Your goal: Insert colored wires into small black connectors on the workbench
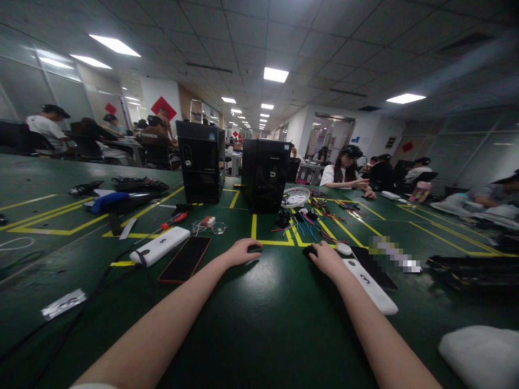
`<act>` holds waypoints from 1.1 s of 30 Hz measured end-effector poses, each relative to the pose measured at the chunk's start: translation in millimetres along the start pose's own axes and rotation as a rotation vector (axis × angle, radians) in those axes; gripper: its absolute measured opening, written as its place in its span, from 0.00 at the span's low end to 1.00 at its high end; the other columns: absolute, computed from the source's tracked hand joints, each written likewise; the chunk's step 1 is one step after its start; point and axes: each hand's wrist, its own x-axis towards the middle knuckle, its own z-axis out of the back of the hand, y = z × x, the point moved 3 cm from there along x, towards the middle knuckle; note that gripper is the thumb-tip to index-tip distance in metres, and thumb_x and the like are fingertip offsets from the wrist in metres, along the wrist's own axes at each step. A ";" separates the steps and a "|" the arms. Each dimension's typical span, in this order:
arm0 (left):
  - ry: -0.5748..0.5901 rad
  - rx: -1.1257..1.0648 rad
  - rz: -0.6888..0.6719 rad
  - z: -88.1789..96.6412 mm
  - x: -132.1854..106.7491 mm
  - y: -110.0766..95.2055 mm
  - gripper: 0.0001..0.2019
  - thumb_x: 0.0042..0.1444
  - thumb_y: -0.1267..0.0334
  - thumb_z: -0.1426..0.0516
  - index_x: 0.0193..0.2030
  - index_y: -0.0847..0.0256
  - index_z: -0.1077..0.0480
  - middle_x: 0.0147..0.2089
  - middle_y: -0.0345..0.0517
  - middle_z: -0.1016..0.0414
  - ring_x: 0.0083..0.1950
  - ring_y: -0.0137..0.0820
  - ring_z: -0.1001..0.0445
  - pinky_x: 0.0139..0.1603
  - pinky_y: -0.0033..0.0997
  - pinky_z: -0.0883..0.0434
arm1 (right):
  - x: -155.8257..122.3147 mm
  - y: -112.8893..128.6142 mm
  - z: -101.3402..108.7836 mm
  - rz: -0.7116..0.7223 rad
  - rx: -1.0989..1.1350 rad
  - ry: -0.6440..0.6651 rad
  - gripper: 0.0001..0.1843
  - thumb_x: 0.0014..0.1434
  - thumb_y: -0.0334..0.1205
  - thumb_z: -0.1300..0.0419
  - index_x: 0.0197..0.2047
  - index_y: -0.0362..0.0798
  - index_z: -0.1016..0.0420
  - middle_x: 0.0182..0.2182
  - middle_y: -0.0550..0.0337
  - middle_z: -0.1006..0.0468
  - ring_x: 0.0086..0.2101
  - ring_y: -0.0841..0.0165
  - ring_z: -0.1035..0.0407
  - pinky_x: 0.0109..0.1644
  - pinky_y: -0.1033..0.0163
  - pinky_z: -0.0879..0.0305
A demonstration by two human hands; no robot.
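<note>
My left hand [243, 252] rests low over the green table, its fingers curved and the thumb apart, with nothing visible between them. A phone with an orange edge [186, 260] lies just left of it. My right hand [325, 258] has its fingers closed on a small black part [311, 250], mostly hidden by the hand. Beside that hand are a white power bank marked 3 [371, 286], a round white piece [344, 248] and a dark phone [377, 270]. Ahead lie loose coloured wires [308, 222] with black ends.
Two black computer towers [200, 162] stand at the back, the second tower [264, 175] nearer the middle. A white basket [295, 196] sits behind the wires. At left lie a power bank [162, 246], a red screwdriver [174, 220] and glasses [219, 228]. A person [344, 167] sits across the table.
</note>
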 end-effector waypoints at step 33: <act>0.005 -0.042 -0.073 0.0 2.5 2.8 0.21 0.46 0.57 0.39 0.47 0.62 0.30 0.44 0.47 0.27 0.45 0.37 0.30 0.48 0.33 0.35 | 0.8 143.0 -24.9 0.542 0.403 -0.400 0.07 0.57 0.33 0.48 0.39 0.48 0.31 0.42 0.53 0.30 0.45 0.64 0.39 0.49 0.56 0.44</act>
